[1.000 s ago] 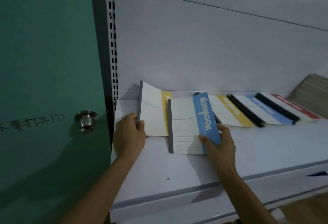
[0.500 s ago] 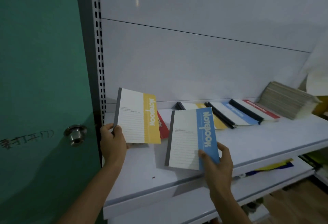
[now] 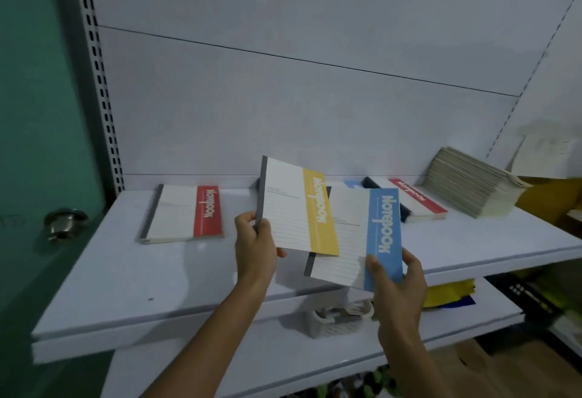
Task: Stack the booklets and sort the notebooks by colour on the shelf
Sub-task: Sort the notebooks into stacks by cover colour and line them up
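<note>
Left fingers point(image 3: 247, 219) pinch the yellow notebook point(image 3: 296, 205) (over the blue notebook point(image 3: 382, 234)); right fingers point(image 3: 373, 268) clasp its lower corner

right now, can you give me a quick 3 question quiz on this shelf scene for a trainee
1. True or false: the left hand holds the yellow notebook up off the shelf.
2. What colour is the band on the lone notebook lying flat near the shelf's left end? A green, B red, C black.
3. Fill in: the right hand grips the ____ notebook with its fingers at the lower corner.

Key: 1 true. 2 B. 3 blue: it is the blue notebook, partly behind the yellow one.
</note>
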Demonstrator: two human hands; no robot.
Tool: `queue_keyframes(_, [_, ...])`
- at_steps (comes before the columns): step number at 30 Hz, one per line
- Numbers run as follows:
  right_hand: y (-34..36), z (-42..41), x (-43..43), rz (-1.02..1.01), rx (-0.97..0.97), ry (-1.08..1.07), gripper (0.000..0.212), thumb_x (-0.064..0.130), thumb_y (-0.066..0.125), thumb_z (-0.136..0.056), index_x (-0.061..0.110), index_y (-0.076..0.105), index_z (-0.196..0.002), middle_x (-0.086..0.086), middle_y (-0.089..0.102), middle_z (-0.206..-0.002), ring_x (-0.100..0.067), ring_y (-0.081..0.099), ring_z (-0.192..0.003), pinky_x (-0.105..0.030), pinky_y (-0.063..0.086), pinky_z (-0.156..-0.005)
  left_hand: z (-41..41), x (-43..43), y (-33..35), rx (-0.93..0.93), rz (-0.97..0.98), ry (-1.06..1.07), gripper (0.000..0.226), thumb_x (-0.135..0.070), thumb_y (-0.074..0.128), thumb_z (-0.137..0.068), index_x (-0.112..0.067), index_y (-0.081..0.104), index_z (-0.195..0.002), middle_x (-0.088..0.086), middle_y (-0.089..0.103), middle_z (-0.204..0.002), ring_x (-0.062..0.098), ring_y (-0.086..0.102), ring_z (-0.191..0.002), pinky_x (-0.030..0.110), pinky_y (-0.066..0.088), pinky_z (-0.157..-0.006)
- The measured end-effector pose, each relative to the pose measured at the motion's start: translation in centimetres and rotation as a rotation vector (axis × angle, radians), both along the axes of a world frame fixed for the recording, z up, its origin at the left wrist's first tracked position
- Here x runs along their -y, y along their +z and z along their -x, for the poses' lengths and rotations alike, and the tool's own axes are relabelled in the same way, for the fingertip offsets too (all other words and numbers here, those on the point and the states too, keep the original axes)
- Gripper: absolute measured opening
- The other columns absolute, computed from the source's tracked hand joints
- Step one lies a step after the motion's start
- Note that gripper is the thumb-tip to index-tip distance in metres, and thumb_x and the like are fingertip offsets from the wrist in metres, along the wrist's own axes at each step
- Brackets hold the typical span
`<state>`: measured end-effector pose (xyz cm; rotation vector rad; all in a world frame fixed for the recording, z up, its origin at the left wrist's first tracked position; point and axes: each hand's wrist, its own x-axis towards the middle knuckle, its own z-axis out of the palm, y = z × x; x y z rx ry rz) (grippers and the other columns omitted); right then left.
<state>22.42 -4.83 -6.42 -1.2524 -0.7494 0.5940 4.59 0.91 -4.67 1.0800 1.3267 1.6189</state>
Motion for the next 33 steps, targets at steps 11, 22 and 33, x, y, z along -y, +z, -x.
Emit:
queue_keyframes(11, [-2.2,-9.6,-3.5,0.029,0.021,0.053,0.04,0.017,0.07,-0.084,0.028,0.046,-0.114,0.011,0.054,-0.099,-0.011,0.058,-0.092,-0.026,0.052,-0.066,-6.7,-2.3,-0.6,-0.136,0.014,0.117,0.012,-0.017,0.041,-0.1,-0.019,0.035,-0.11,0.006,0.061,-0.111,0.014,0.059,-0.058,0.011,0.043,-0.043])
queue_keyframes(22, [0.9,-13.4,-17.1,0.126,0.248,0.232,0.044,0.018,0.07,-0.085,0.011,0.051,-0.124,-0.007,0.058,-0.118,-0.021,0.059,-0.097,-0.025,0.05,-0.069,-4.7,-9.7,-1.3,-0.798,0.073,0.421,0.033,-0.019,0.051,-0.094,-0.015,0.046,-0.126,0.011,0.061,-0.116,0.03,0.057,-0.103,0.037,0.046,-0.073])
queue_keyframes(33, [-3.0,-12.6,-20.8,0.178,1.338,0.308,0.058,0.058,0.034,-0.093,0.015,0.058,-0.124,-0.009,0.059,-0.127,-0.027,0.052,-0.116,-0.038,0.04,-0.095,-5.3,-9.3,-4.0,-1.425,-0.314,-0.015,0.039,-0.034,0.039,-0.092,-0.017,0.07,-0.109,0.0,0.067,-0.118,0.02,0.062,-0.11,0.034,0.043,-0.094])
